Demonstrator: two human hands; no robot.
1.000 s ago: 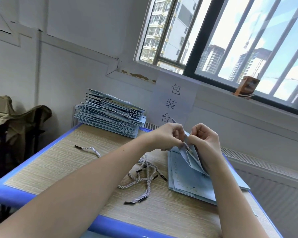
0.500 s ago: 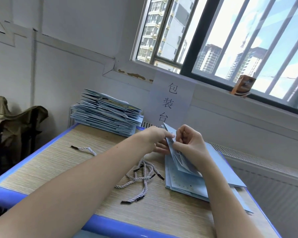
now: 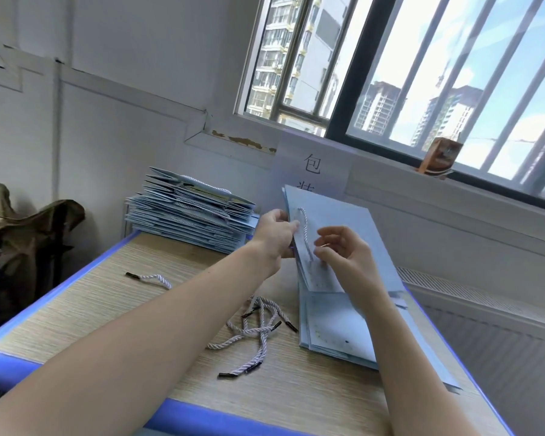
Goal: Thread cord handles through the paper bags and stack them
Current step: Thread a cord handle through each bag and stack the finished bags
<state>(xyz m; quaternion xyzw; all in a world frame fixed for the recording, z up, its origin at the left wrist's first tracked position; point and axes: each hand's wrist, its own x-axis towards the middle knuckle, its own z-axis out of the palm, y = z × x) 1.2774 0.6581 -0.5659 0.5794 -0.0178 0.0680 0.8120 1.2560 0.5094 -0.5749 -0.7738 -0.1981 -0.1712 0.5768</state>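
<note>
A pale blue paper bag (image 3: 337, 234) is held raised off the table, tilted up with its top edge toward the window, and a twisted white cord handle (image 3: 306, 234) runs in a loop down its near face. The left hand (image 3: 276, 234) grips the bag's left edge, thumb on the near face just beside the upper part of the cord and the other fingers curled behind the paper. The right hand (image 3: 343, 256) is on the near face just right of the cord, its fingers loosely curled with the fingertips at the cord's lower end; whether they actually pinch the cord or only touch the paper there cannot be told. Directly below the two hands, a low pile of flat bags (image 3: 334, 335) of the same blue lies on the wooden table (image 3: 114, 309), and the raised bag's lower end meets this pile. Below and left of the left hand, a tangle of loose cords (image 3: 255, 328) with dark tips lies on the table, touching nothing but each other, and a single cord (image 3: 153, 278) lies well apart, further left. Beyond the left hand, against the wall, stands a taller stack of finished bags (image 3: 189, 218) with cord handles showing. Above the grip, a white paper sign (image 3: 312, 162) hangs under the window sill, partly hidden by the raised bag.
</note>
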